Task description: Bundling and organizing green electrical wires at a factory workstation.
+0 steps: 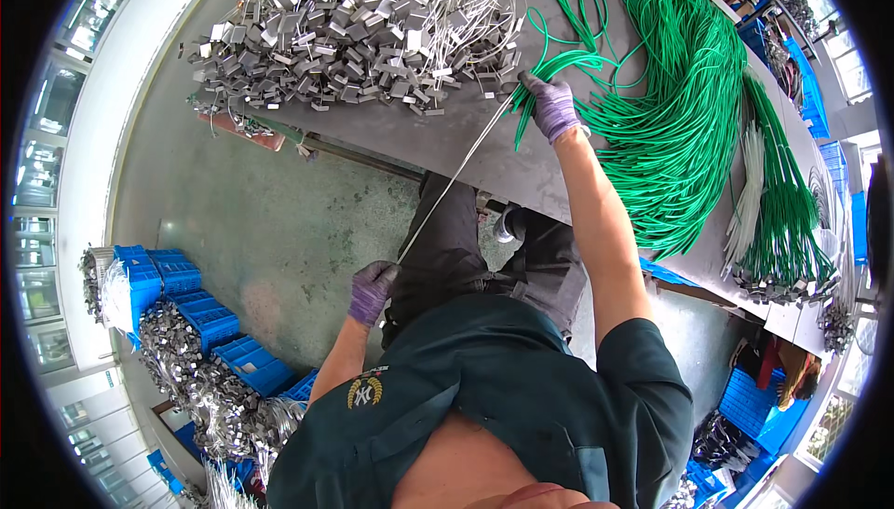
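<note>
My left hand point(372, 293), in a purple glove, is closed low by my lap on one end of a few thin silvery wires point(453, 178). The wires run taut and slanting up to my right hand point(551, 107), gloved the same way, over the table's near edge. Its fingers are wrapped round a small bunch of green tubes point(579, 59) where the wires meet them. Whether the wires pass inside the tubes is hidden by the fingers. Left of that hand lies a large heap of small grey metal blocks point(354, 34) with pale wires trailing from them.
A thick pile of long green tubes point(689, 127) covers the right side of the grey table point(503, 169). Beyond it lie a white bundle point(748, 197) and green strands ending in metal blocks point(792, 276). Blue crates point(251, 365) and more metal pieces stand at lower left.
</note>
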Demonstrator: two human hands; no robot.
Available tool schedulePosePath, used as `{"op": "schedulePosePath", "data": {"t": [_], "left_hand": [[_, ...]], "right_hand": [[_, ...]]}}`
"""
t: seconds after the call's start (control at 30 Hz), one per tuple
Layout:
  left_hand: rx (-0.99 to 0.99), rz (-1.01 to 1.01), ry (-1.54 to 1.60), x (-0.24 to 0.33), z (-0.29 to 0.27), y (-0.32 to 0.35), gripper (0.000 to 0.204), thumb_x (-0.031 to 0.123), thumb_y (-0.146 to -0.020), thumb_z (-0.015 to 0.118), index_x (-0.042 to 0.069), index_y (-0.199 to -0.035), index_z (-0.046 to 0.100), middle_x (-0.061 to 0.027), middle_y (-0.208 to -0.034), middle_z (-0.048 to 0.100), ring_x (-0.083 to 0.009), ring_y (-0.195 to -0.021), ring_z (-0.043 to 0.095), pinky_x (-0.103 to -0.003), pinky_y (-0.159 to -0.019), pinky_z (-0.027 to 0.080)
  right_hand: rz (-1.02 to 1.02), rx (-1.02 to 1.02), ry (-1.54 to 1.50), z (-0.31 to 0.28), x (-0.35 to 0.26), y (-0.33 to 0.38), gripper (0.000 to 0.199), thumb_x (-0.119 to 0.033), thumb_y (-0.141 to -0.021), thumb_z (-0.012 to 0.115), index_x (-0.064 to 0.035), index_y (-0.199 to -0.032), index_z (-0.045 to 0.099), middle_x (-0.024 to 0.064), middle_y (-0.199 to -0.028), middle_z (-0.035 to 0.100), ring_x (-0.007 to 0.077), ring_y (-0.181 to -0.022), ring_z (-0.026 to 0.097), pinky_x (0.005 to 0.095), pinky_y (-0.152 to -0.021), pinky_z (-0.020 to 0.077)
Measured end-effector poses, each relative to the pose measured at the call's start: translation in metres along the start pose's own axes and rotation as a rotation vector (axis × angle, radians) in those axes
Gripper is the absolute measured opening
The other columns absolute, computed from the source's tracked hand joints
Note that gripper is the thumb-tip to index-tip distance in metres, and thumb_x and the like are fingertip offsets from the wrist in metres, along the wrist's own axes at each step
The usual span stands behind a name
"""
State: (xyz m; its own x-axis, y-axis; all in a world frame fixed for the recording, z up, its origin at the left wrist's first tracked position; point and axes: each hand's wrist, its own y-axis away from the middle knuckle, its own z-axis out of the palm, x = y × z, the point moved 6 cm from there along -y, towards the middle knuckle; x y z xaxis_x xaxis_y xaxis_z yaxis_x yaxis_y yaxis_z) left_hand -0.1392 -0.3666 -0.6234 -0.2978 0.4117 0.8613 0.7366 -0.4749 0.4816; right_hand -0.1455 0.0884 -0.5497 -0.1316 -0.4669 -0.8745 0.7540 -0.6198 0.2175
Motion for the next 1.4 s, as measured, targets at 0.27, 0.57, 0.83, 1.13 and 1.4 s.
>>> {"op": "schedulePosePath", "data": {"t": [0.27,0.57,0.83,1.13,1.4], "left_hand": [[-0.009,0.037,0.034,0.007,0.004,-0.002,0.011,0.015,-0.083,0.063,0.004,-0.083,0.065,0.0037,-0.058,0.05,-0.0047,-0.05,0.042,-0.022,-0.046,0.034],[-0.043,-0.058,0.187,0.037,0.025,-0.006,0.008,0.015,-0.083,0.063,0.007,-0.081,0.064,0.0062,-0.055,0.044,-0.0026,-0.045,0.035,-0.019,-0.041,0.026],[-0.116,-0.078,0.164,0.042,0.035,-0.011,0.007,0.014,-0.083,0.063,0.007,-0.081,0.064,0.0061,-0.057,0.045,-0.0029,-0.046,0.037,-0.019,-0.042,0.029],[-0.089,0.27,-0.049,0.064,0.027,-0.032,0.011,0.015,-0.083,0.061,0.004,-0.08,0.062,0.0024,-0.055,0.046,-0.0058,-0.044,0.04,-0.023,-0.041,0.031],[0.008,0.853,-0.397,0.092,0.05,-0.044,0.01,0.015,-0.08,0.063,0.006,-0.085,0.064,-0.0086,-0.07,0.059,-0.0184,-0.061,0.058,-0.031,-0.052,0.045]], "right_hand": [[0.004,-0.014,0.002,0.003,0.005,0.007,0.017,-0.01,-0.083,0.061,0.0037,-0.092,0.055,0.0112,-0.073,0.062,0.0239,-0.061,0.063,0.0332,-0.049,0.0527],[0.158,-0.082,-0.145,0.033,0.052,0.047,0.019,-0.008,-0.079,0.065,0.0037,-0.091,0.056,0.013,-0.075,0.06,0.0254,-0.06,0.061,0.0388,-0.054,0.0551],[0.099,-0.008,0.151,-0.006,0.013,0.021,0.022,-0.017,-0.08,0.064,0.0039,-0.084,0.06,0.0086,-0.065,0.057,0.0175,-0.045,0.053,0.0289,-0.04,0.0443],[0.184,-0.134,0.178,0.046,0.079,0.086,0.023,-0.014,-0.074,0.069,0.0005,-0.089,0.061,0.0077,-0.074,0.061,0.0162,-0.062,0.059,0.0285,-0.05,0.0462],[-0.111,-0.209,0.456,0.022,0.039,0.04,0.015,-0.012,-0.077,0.058,-0.0016,-0.066,0.06,0.0047,-0.051,0.051,0.0131,-0.042,0.048,0.0247,-0.04,0.036]]}}
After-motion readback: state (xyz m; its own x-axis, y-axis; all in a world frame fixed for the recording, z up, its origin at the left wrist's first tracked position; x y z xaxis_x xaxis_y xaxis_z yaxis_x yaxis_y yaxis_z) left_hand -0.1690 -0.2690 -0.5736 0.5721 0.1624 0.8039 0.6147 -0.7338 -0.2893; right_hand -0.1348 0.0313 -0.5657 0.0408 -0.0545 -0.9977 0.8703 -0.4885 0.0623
